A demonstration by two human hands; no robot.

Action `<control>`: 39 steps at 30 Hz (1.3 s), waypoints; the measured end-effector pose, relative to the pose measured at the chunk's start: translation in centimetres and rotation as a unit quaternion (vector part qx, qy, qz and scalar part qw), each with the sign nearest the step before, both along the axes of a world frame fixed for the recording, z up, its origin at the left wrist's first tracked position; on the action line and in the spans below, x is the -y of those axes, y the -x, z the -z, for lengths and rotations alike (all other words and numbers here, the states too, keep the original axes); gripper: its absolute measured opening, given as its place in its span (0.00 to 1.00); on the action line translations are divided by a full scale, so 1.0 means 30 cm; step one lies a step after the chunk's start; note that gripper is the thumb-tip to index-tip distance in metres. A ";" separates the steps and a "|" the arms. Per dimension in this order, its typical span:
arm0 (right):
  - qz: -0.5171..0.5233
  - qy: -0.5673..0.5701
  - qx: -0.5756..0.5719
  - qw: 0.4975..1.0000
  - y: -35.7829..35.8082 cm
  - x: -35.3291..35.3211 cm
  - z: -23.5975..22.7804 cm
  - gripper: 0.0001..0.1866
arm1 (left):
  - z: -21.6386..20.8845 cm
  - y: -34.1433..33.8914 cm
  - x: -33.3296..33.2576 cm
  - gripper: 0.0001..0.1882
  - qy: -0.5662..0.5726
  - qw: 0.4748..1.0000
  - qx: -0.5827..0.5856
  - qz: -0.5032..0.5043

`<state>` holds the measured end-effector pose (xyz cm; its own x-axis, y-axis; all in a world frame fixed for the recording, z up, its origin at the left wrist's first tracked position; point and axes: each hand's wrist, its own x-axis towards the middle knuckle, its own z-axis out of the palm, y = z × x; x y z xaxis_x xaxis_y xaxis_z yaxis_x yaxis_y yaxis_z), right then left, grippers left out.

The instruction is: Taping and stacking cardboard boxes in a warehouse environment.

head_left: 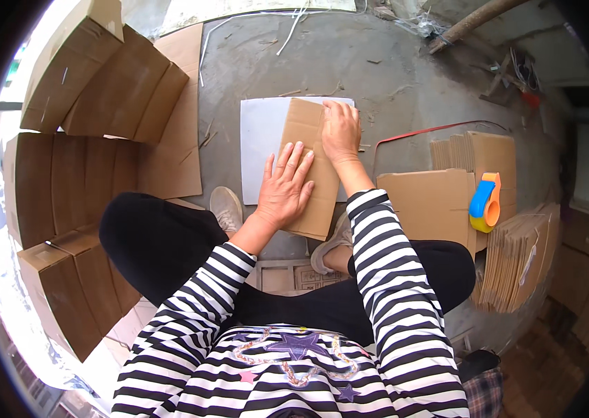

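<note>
A flattened brown cardboard box (pixel 312 202) lies slightly slanted in front of me, partly over a white sheet (pixel 256 150) on the floor. My left hand (pixel 285 184) rests flat on the cardboard, fingers stretched out and a little apart. At the far right edge of the same piece, my right hand (pixel 341 129) bends its fingers round the border; its thumb side lies against the cardboard. Part of the right fingers' grip is hidden from view. Both forearms, in striped sleeves, reach forward between my bent knees.
Stacked brown boxes (pixel 68 177) stand on the left beside a cardboard sheet (pixel 179 125). To the right are flat cardboard pieces (pixel 423 202), a bundle of flattened boxes (pixel 517 261) and an orange-and-blue tape dispenser (pixel 486 202). A red strap (pixel 427 131) lies farther off.
</note>
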<state>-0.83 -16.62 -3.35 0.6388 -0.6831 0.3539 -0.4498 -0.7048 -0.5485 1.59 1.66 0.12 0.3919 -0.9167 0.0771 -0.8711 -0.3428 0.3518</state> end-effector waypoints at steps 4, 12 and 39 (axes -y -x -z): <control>0.023 0.021 0.002 1.000 0.010 0.000 -0.016 0.11 | -0.008 0.011 0.022 0.29 0.010 1.000 0.006 0.013; -0.023 -0.020 -0.117 0.993 0.003 0.026 -0.068 0.18 | 0.009 0.022 0.016 0.31 -0.013 0.998 0.060 0.004; 0.411 -0.176 -0.200 0.872 1.489 0.791 -0.065 0.31 | 0.007 0.028 0.007 0.32 0.000 1.000 0.028 -0.010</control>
